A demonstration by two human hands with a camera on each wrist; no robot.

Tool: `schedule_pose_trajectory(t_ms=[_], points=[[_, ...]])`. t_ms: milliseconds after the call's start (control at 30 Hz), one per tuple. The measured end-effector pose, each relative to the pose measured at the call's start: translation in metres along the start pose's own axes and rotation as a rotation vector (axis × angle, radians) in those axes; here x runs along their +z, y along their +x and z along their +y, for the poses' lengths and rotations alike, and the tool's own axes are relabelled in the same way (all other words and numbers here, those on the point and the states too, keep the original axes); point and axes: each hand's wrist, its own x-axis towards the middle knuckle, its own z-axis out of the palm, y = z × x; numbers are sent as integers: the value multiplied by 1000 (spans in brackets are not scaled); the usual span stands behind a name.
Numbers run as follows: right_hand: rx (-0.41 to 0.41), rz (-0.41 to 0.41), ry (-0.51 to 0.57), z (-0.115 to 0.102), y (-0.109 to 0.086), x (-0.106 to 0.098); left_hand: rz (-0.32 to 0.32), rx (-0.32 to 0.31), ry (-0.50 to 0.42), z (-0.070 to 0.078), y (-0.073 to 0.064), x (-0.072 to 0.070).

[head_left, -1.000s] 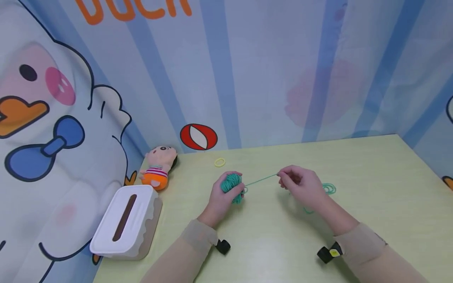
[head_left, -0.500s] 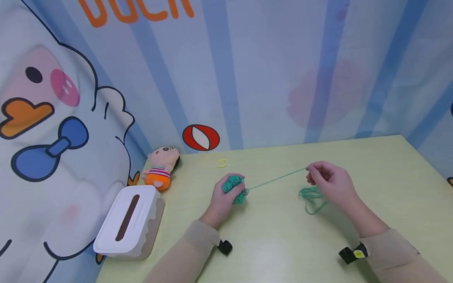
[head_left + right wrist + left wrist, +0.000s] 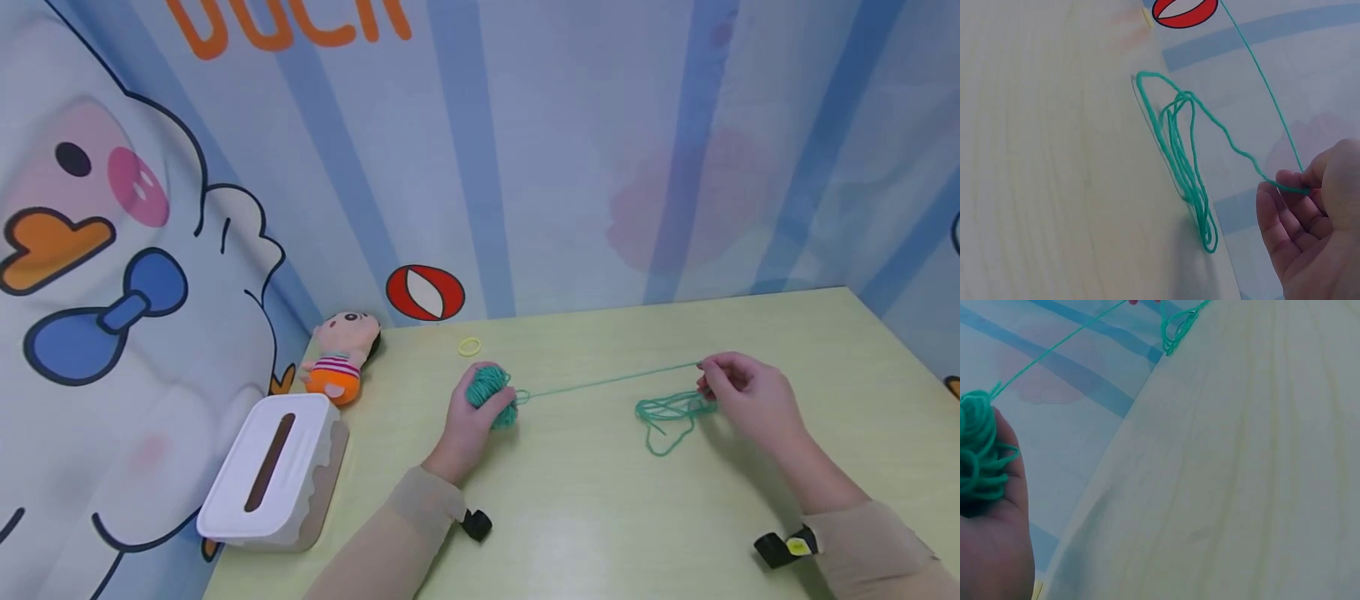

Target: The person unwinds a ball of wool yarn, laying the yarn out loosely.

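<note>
A ball of green yarn (image 3: pixel 489 387) lies in my left hand (image 3: pixel 467 427), which grips it with the thumb across its front. In the left wrist view the wound yarn (image 3: pixel 979 447) shows loose loops against the palm. From the ball a taut strand (image 3: pixel 607 382) runs right to my right hand (image 3: pixel 757 400), whose thumb and fingertips pinch it. Loose loops of yarn (image 3: pixel 667 408) hang or lie just left of the right hand; in the right wrist view these loops (image 3: pixel 1185 162) join the pinched strand.
A yellow ring (image 3: pixel 469 346) lies near the table's back edge. At the left stand a plush doll (image 3: pixel 341 358) and a white-lidded tissue box (image 3: pixel 270 467). A printed cloth backdrop (image 3: pixel 570 167) rises behind the pale table (image 3: pixel 585 517).
My right hand has moved right, drawing the strand out longer from the ball. The left hand stays nearly in place. The loose loops now show more fully beside the right hand.
</note>
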Motion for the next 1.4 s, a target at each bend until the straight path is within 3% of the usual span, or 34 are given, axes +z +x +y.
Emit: schedule_pose_trajectory(t_ms=[167,467,700,833,1000,1100,1233,1400], points=[[36,3,-83,13,0,-5,-24,44,-40,0,-1,1],[102,-46,-245,24,-2,-11,-27,27,-121,-1,1,1],[124,-135,-329,29,-4,-7,0,29,-57,-1,1,3],[99,-98,-313,23,-3,0,-13,20,-53,-2,1,3],[1,25,-203,-5,-4,24,-36,25,-64,-2,1,4],[-112,35,-116,-28,-5,44,-47,38,-65,-1,0,4],[-230,-67,-29,-50,-3,77,-58,45,-65,-3,1,4],[-272,-247,24,-73,3,116,-62,38,-43,-5,2,3]])
